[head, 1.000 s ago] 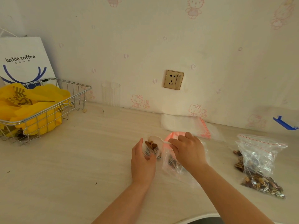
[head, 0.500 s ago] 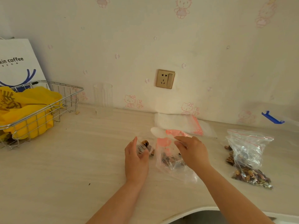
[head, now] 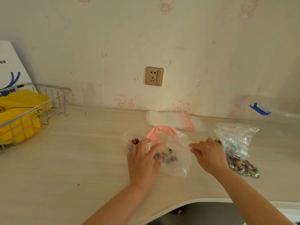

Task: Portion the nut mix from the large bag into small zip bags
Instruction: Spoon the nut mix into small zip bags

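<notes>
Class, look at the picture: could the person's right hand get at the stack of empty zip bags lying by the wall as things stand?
Probably yes. The stack of empty zip bags lies flat on open table just beyond the right hand, with nothing standing between them. But that hand already pinches a clear spoon, so it would likely have to set it down first.

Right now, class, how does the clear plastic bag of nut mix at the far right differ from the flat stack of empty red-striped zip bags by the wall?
The clear plastic bag of nut mix holds nuts at its near end; the stack of empty zip bags holds nothing. The nut bag is crumpled and puffed up; the stack lies flat. The nut bag lies beside the right hand; the stack lies farther back. Both are clear plastic with red strips.
</notes>
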